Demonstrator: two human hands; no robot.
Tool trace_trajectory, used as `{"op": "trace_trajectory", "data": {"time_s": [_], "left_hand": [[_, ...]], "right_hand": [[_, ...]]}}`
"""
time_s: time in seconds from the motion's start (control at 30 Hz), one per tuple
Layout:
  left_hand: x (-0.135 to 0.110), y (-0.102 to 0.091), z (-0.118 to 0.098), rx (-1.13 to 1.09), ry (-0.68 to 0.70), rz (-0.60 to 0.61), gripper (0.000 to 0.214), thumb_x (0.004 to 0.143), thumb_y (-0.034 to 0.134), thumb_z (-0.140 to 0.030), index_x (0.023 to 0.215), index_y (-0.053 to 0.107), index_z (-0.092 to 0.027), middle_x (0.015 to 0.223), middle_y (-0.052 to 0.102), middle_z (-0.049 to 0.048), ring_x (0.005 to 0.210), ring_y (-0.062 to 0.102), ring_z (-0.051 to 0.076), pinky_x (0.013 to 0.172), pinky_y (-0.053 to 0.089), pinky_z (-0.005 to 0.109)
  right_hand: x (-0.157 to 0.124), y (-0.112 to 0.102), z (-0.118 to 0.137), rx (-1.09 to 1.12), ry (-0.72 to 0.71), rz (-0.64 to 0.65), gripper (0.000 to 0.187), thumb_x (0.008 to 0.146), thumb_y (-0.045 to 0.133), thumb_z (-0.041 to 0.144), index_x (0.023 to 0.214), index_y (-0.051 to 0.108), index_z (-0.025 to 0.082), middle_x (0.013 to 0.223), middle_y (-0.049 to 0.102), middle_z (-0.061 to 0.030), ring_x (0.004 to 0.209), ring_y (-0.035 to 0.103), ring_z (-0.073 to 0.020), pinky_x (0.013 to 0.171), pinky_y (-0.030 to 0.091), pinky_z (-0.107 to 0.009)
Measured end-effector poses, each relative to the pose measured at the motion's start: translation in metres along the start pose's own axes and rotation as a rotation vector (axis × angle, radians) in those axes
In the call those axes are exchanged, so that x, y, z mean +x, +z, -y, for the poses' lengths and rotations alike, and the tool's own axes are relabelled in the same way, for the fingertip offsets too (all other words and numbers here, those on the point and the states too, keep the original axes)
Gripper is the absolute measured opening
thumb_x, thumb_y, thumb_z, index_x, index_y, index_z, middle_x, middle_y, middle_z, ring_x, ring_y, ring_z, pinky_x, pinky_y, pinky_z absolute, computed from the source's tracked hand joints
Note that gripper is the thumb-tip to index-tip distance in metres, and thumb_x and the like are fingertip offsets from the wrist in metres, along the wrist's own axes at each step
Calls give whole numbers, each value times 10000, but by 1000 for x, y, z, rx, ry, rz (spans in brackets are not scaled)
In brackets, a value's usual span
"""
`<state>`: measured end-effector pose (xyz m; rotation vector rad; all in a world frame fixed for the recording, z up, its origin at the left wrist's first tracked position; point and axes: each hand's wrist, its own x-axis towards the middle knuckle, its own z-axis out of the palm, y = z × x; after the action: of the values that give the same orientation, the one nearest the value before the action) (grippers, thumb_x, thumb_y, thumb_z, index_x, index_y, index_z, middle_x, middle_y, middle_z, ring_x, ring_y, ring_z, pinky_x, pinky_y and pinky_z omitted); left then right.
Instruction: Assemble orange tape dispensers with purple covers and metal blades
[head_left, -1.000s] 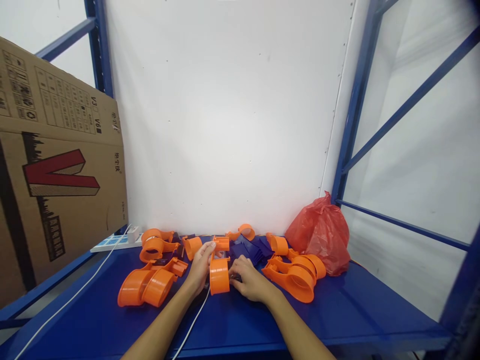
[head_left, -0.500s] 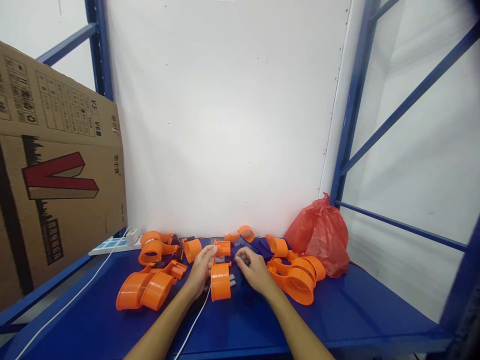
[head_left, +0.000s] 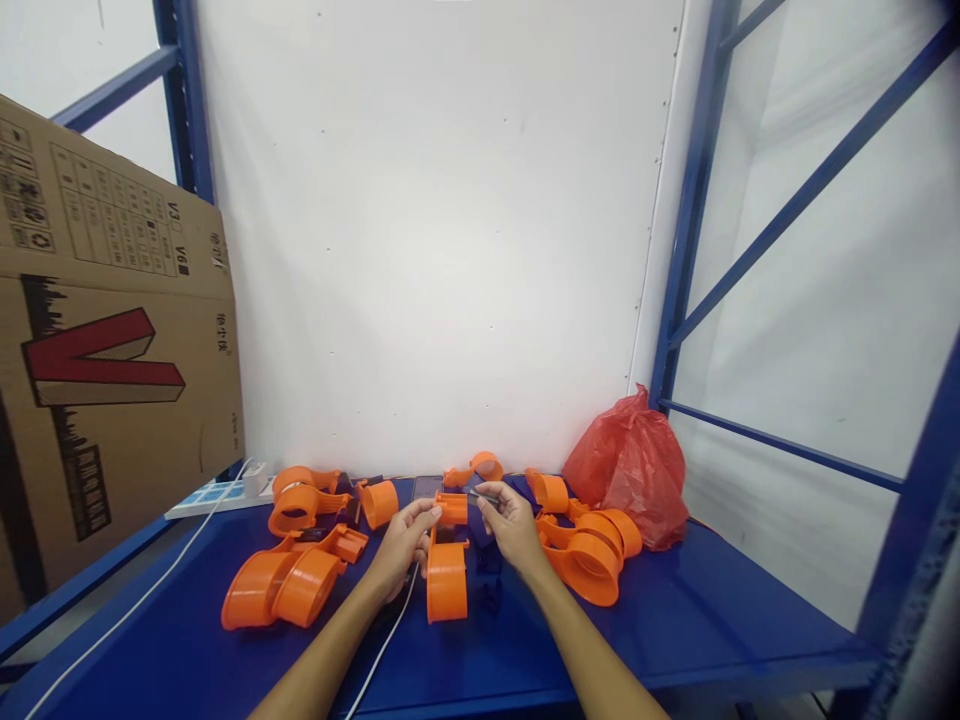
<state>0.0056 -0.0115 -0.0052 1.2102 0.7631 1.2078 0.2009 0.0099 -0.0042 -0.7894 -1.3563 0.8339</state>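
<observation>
My left hand [head_left: 405, 545] is closed around an orange plastic ring holder [head_left: 447, 582], gripping it near the slotted block at its top; the wide ring hangs below. Pinched in the fingertips of my right hand [head_left: 511, 522] is a small dark, thin piece [head_left: 484, 497], too small to name. Its tip points left at the open end of the block, and I cannot tell whether the two touch. A white cable [head_left: 386, 645] runs from under my left hand toward the front edge.
Several more orange holders lie left [head_left: 306, 590] and right [head_left: 592, 565] on the blue table [head_left: 720, 620]. A red plastic bag [head_left: 630, 475] stands at back right. A large cardboard box [head_left: 127, 350] rises on the left beside a power strip [head_left: 210, 497]. Blue posts frame both sides.
My right hand has risen and now shows a small dark piece in its fingertips, close to the holder. The holder has shifted slightly down in view. The whole view has moved a little.
</observation>
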Motion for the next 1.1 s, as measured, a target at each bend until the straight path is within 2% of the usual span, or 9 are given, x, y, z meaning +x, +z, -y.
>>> {"op": "trace_trajectory", "data": {"time_s": [0.13, 0.27, 0.37, 0.43, 0.53, 0.63, 0.73, 0.9, 1.1], "left_hand": [[-2, 2, -2, 2, 1, 14, 507, 800, 726, -560, 1124, 651, -177, 717, 675, 3, 448, 589, 105, 438, 450, 201], [-2, 1, -3, 16, -9, 2, 537, 793, 723, -580, 1134, 651, -172, 646, 641, -13, 423, 557, 102, 417, 419, 193], [-1, -1, -2, 42, -9, -5, 531, 790, 725, -581, 1115, 655, -166, 590, 600, -36, 381, 494, 80, 394, 378, 179], [0, -2, -1, 64, -11, -6, 532, 783, 727, -586, 1096, 657, -161, 592, 599, -40, 350, 434, 58, 369, 336, 170], [-1, -1, -2, 80, -11, -2, 549, 770, 729, -601, 1082, 651, -157, 616, 614, -34, 337, 398, 44, 343, 297, 163], [-2, 2, -4, 62, 5, -3, 559, 748, 743, -610, 1056, 638, -156, 592, 584, -49, 339, 416, 51, 330, 277, 160], [-2, 3, -6, 24, 12, -31, 570, 728, 758, -618, 1047, 627, -164, 619, 601, -41, 353, 444, 54, 337, 293, 159], [-1, 1, -6, -8, 12, -77, 560, 740, 750, -625, 1040, 614, -172, 660, 635, -24, 379, 481, 67, 338, 327, 162], [0, -1, -5, -12, 23, -90, 558, 776, 730, -617, 1084, 629, -162, 658, 655, -5, 429, 549, 88, 378, 345, 159]], "right_hand": [[0, 0, 0, -9, -5, 13, 289, 809, 701, 435, 950, 671, 185, 663, 605, 28, 484, 470, -105, 467, 399, -236], [0, -1, -2, -53, -22, 11, 295, 824, 690, 450, 961, 689, 189, 733, 667, -6, 526, 534, -129, 492, 447, -248], [-1, -1, -2, -92, -81, 11, 273, 837, 685, 441, 947, 710, 193, 860, 723, -54, 739, 662, -200, 673, 547, -302], [-2, 0, -1, -112, -110, 24, 250, 851, 675, 420, 945, 718, 192, 931, 737, -75, 877, 688, -237, 807, 558, -342], [-4, 2, 0, -135, -114, 37, 249, 872, 657, 416, 955, 718, 189, 964, 740, -87, 915, 695, -249, 852, 557, -363], [-5, 4, 0, -128, -117, -2, 322, 857, 683, 439, 1056, 696, 186, 1016, 737, -101, 950, 691, -253, 843, 563, -357], [-4, 3, 1, -122, -100, -95, 442, 829, 708, 488, 1141, 673, 178, 1041, 725, -113, 911, 678, -242, 722, 566, -312], [-1, -5, 3, -106, -22, -151, 472, 816, 677, 586, 993, 742, 153, 773, 695, -69, 596, 579, -173, 486, 461, -262], [-2, -7, 9, -66, -19, -160, 486, 799, 692, 588, 967, 769, 139, 754, 686, -70, 522, 518, -135, 449, 415, -248]]}}
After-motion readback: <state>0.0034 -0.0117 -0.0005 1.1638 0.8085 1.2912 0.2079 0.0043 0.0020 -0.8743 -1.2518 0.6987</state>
